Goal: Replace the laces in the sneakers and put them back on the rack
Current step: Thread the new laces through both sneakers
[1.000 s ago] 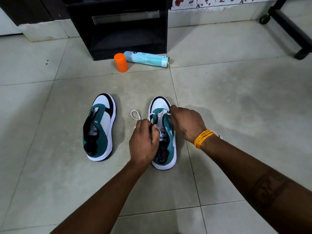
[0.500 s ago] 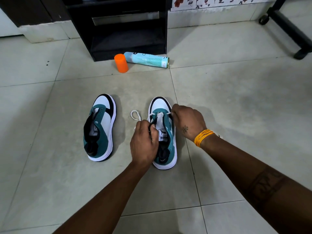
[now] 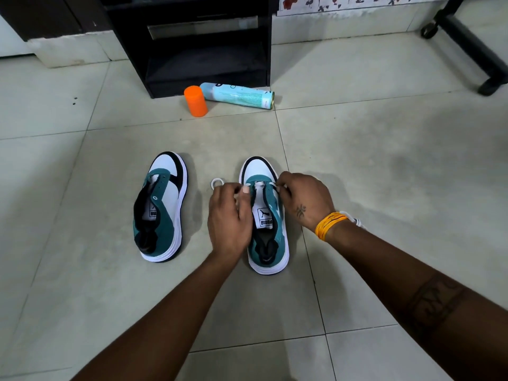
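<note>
Kneeling over the pair on the tiled floor point(image 3: 384, 160), the person is only at the start of the lacing, as far as I can judge; the right sneaker point(image 3: 268, 243) has a white lace point(image 3: 217, 182) through what look like its eyelets nearest the toe, with the rows behind them bare; the left hand point(image 3: 229, 215) pinches one end of that lace beside the tongue, a loop of it showing just past the knuckles; the right hand point(image 3: 305, 200) curls its fingers on the other end at the far edge of the shoe; the left sneaker point(image 3: 162, 207) stands just beside it with no lace at all; the black rack point(image 3: 192, 45) waits well behind, an orange cap point(image 3: 195, 101) and a spray can point(image 3: 237, 95) lying before it; so most of this shoe, all of the other, and the return to the rack are left
</note>
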`<state>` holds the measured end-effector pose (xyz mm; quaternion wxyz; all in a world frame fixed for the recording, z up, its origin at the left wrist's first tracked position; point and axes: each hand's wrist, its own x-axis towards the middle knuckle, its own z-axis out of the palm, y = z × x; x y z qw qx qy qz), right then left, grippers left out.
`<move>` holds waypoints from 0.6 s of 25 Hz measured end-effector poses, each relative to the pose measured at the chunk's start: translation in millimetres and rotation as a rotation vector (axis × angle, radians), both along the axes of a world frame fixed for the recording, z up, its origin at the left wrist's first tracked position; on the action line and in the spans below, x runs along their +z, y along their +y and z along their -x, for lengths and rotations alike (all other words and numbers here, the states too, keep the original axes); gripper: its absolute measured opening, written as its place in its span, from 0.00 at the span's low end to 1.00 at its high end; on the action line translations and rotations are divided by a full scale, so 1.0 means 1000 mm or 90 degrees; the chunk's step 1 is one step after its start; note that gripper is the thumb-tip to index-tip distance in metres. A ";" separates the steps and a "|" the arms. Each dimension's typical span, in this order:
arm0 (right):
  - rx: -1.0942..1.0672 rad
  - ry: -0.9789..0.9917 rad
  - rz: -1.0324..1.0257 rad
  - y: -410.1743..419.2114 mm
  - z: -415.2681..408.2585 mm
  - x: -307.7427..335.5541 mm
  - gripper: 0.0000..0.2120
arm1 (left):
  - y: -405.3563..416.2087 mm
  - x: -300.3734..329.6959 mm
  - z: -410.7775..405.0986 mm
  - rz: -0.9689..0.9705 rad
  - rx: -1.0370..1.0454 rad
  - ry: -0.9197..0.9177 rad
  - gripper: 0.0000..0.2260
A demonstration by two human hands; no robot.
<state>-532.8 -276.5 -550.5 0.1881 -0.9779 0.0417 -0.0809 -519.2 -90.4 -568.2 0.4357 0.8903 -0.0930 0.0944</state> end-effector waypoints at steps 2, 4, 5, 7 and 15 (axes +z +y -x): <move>-0.017 -0.012 -0.016 -0.002 0.000 -0.001 0.08 | -0.001 0.003 -0.020 -0.073 -0.023 -0.001 0.14; -0.006 -0.019 -0.040 0.002 -0.001 -0.002 0.09 | -0.002 0.005 -0.036 -0.140 -0.064 0.013 0.11; -0.001 -0.018 -0.051 0.003 -0.003 0.000 0.08 | -0.001 0.006 -0.040 -0.154 -0.074 0.019 0.09; -0.006 -0.016 -0.047 0.004 -0.007 0.002 0.07 | 0.001 0.007 -0.045 -0.168 -0.068 0.016 0.06; -0.084 0.044 -0.187 0.009 -0.016 0.020 0.02 | 0.013 0.035 -0.061 -0.249 -0.137 0.135 0.13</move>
